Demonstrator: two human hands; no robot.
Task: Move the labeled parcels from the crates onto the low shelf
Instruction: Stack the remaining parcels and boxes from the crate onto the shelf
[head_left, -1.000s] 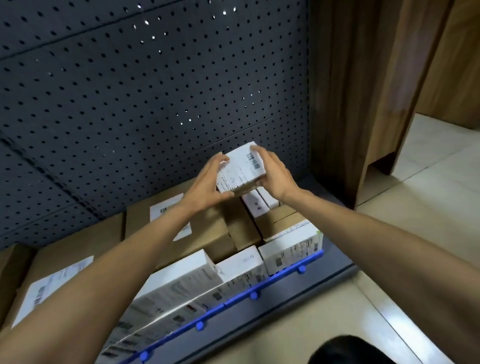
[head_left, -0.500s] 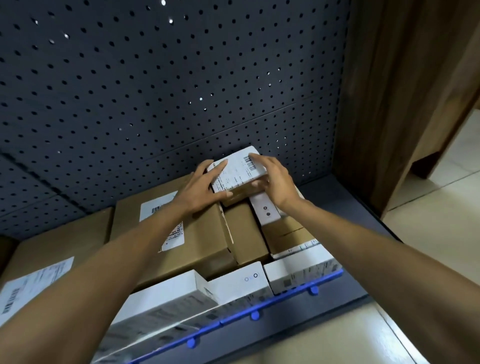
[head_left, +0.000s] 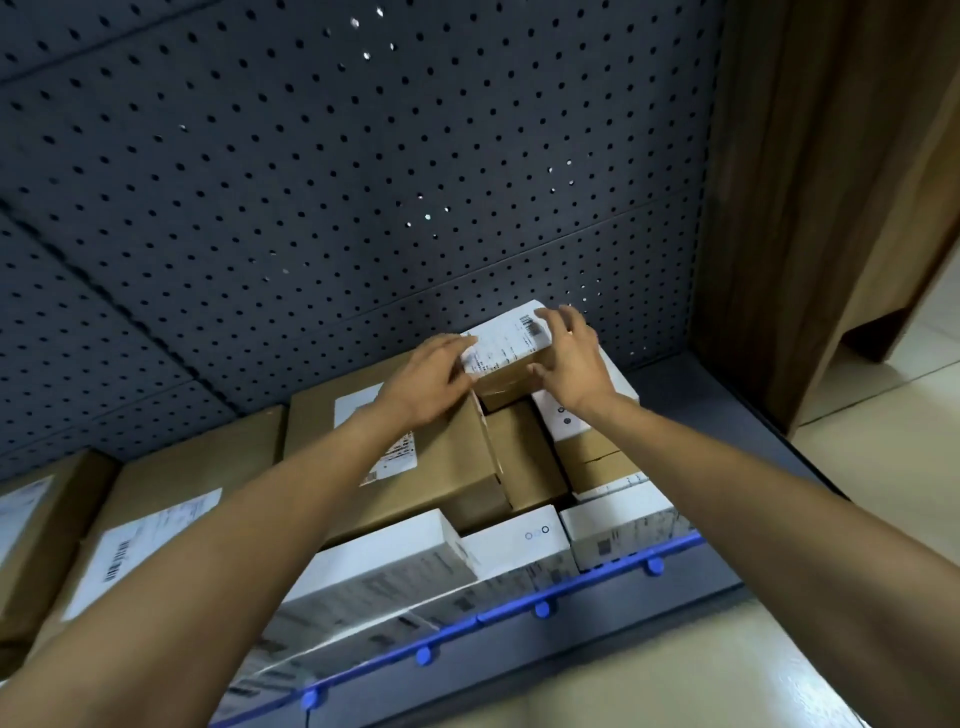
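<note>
Labeled parcel (head_left: 506, 345) sits lower, further back than before. We hold both ends: left hand (head_left: 431, 379) grip, right hand (head_left: 569, 358) grip pinching; long axis runs hand to hand, atop boxes (head_left: 519, 447).

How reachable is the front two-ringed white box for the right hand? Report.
Likely yes: the white box lies uncovered near the shelf edge, though the right hand must first release the labeled parcel.

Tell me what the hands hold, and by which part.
The parcel, by its two ends: left hand grips the left end; right hand the right end, fingers over the top, thumb on the front.
</note>
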